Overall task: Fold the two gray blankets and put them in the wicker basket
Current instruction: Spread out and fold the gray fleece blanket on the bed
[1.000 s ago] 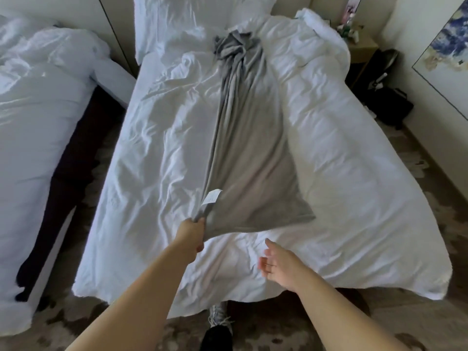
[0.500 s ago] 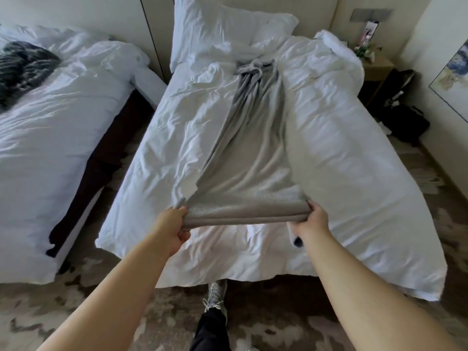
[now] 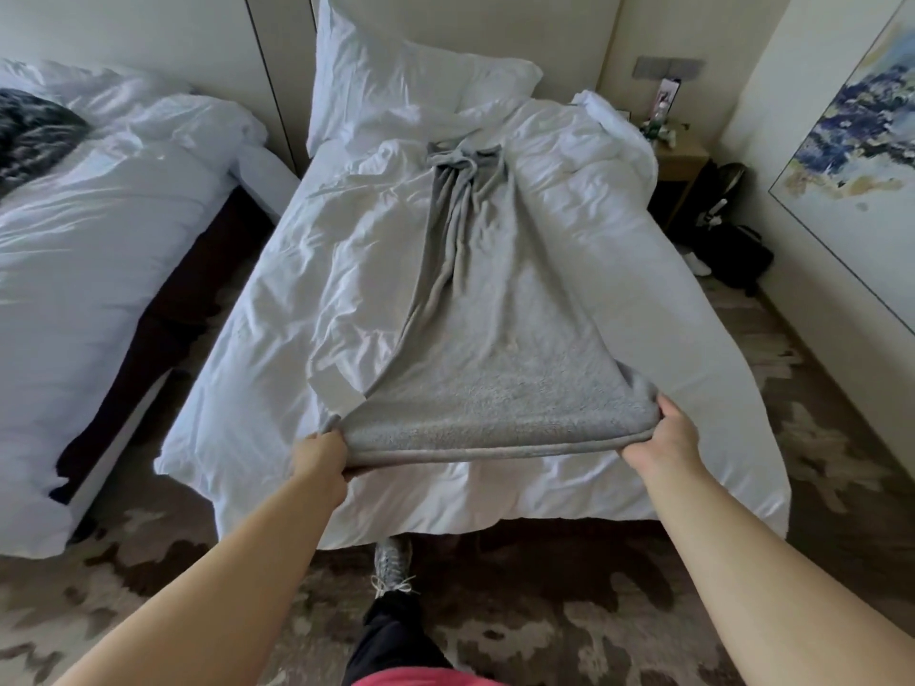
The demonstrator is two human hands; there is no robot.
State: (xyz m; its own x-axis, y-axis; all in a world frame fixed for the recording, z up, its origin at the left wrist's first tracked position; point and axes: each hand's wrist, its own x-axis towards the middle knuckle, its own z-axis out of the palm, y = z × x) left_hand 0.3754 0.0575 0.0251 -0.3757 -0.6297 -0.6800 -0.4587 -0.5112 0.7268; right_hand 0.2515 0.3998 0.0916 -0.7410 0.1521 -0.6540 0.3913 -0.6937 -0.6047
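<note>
A gray blanket (image 3: 500,358) lies lengthwise on the white bed (image 3: 277,368), bunched into a narrow twist near the pillows and spread wide at the foot end. My left hand (image 3: 322,462) grips its near left corner, where a white label hangs. My right hand (image 3: 663,438) grips the near right corner. The near edge is stretched taut between them, lifted a little above the duvet. No second gray blanket and no wicker basket show in the head view.
A second white bed (image 3: 99,230) stands to the left with a dark patterned cloth (image 3: 29,131) on it. A nightstand (image 3: 678,156) and black bags (image 3: 733,250) sit at the right wall. My shoe (image 3: 391,561) is on the patterned carpet.
My right hand, empty a second ago, has taken the blanket's near right corner. Both hands have moved apart and drawn the near edge wide and taut.
</note>
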